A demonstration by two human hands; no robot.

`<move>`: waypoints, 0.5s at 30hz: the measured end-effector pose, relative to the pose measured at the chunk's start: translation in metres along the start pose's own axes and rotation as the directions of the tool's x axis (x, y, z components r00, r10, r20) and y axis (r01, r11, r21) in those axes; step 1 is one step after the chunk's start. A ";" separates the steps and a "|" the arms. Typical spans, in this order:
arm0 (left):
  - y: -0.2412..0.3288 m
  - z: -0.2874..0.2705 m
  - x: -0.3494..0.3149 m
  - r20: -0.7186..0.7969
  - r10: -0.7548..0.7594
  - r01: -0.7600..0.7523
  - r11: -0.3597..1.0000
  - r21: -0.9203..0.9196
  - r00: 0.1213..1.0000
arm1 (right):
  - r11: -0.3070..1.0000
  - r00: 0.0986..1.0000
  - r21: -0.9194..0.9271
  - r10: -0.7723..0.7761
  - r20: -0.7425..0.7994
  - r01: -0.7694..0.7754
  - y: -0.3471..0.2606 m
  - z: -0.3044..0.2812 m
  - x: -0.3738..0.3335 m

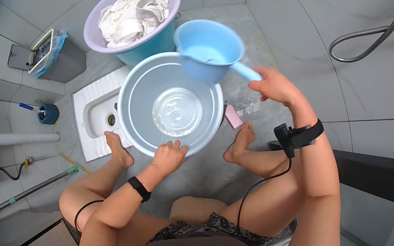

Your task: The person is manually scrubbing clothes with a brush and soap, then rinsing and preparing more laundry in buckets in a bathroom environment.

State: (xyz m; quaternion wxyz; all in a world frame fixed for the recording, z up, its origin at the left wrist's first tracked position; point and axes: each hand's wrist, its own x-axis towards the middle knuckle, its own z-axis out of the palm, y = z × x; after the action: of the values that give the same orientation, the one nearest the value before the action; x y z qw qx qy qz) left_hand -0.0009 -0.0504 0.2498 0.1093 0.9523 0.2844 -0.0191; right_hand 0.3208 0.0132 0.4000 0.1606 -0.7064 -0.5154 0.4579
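Right hand [273, 86] is wrapped round the handle of a blue dipper [209, 46], its cup over the far rim of the pale-blue basin [139, 113]. Glints show on the basin's bottom; how much water it holds, I can't tell from here. That arm reaches forward, elbow slightly bent; the left hand [168, 157] hooks its fingers over the basin's near rim. White cloth [137, 15] sits heaped beyond the basin, to its left, in a lilac-rimmed bucket [156, 46], with none in the basin.

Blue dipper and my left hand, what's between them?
The head view shows the open inside of the light-blue basin between them: blue dipper above its far side, left hand at its near rim.
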 end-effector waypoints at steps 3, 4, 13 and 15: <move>0.008 -0.001 0.006 -0.008 -0.044 0.043 0.998 -0.036 0.999 | 0.981 0.971 0.102 0.177 -0.160 -0.162 0.063 -0.004 0.035; 0.011 -0.001 0.009 0.014 -0.085 0.086 0.995 -0.049 0.996 | 0.961 0.939 0.126 0.268 -0.217 -0.245 0.093 0.005 0.052; 0.027 -0.008 0.025 0.073 -0.245 0.252 0.961 -0.113 0.967 | 0.485 0.263 0.724 0.874 -0.408 -0.491 0.266 0.145 0.096; 0.027 -0.006 0.025 0.087 -0.279 0.288 0.950 -0.121 0.956 | 0.447 0.269 0.773 0.893 -0.360 -0.451 0.276 0.151 0.088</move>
State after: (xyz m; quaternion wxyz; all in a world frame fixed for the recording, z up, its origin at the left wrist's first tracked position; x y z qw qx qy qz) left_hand 0.0345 -0.0575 0.2590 0.1779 0.8910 0.4148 -0.0484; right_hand 0.3633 -0.0618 0.0848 0.3160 -0.9014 0.1220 0.2697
